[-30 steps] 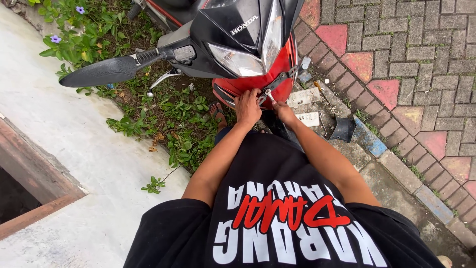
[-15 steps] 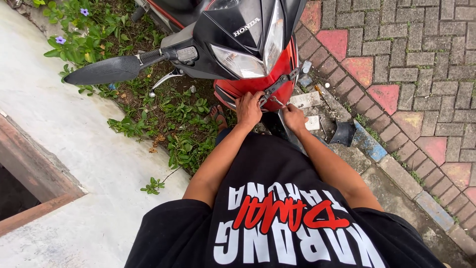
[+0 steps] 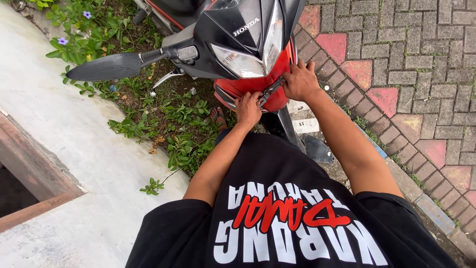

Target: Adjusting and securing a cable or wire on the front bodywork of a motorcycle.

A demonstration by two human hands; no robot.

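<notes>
A motorcycle with a black headlight cowl (image 3: pixel 238 34) and a red front panel (image 3: pixel 248 85) stands nose toward me. My left hand (image 3: pixel 248 109) curls its fingers over the panel's lower edge, beside a grey trim strip (image 3: pixel 267 94). My right hand (image 3: pixel 300 82) grips the same panel higher up, at its right edge near the headlight. Both forearms reach out over my black printed shirt. The black front mudguard (image 3: pixel 317 149) shows just below my right forearm.
The motorcycle's black mirror (image 3: pixel 106 67) sticks out to the left over weeds and small purple flowers (image 3: pixel 183 144). A foot in a sandal (image 3: pixel 216 116) rests among the plants. A pale concrete slab (image 3: pixel 64 144) with a rust-edged opening (image 3: pixel 20 183) lies left; red and grey brick paving (image 3: pixel 421 74) lies right.
My right hand has moved up and to the right along the red panel, away from my left hand. My left hand has stayed at the lower edge.
</notes>
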